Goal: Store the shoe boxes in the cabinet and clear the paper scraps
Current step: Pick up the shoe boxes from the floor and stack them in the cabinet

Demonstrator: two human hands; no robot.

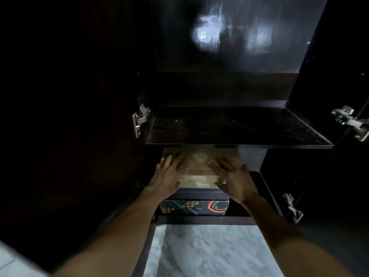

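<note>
A tan cardboard shoe box [199, 166] with a pale diamond logo lies on top of a dark shoe box [194, 206] printed with triangles and a red circle. Both sit on the lower shelf of a dark cabinet [239, 145]. My left hand [167, 176] lies flat on the tan box's left side, fingers spread. My right hand [233, 178] lies flat on its right side, thumb at the front edge. The back of both boxes is hidden under the upper shelf. No paper scraps show.
The upper shelf [229, 124] is bare and dark. Open doors stand at both sides, with metal hinges at the left [139, 120] and the right [351, 120]. Pale marbled floor [209, 250] lies below the cabinet's front rail.
</note>
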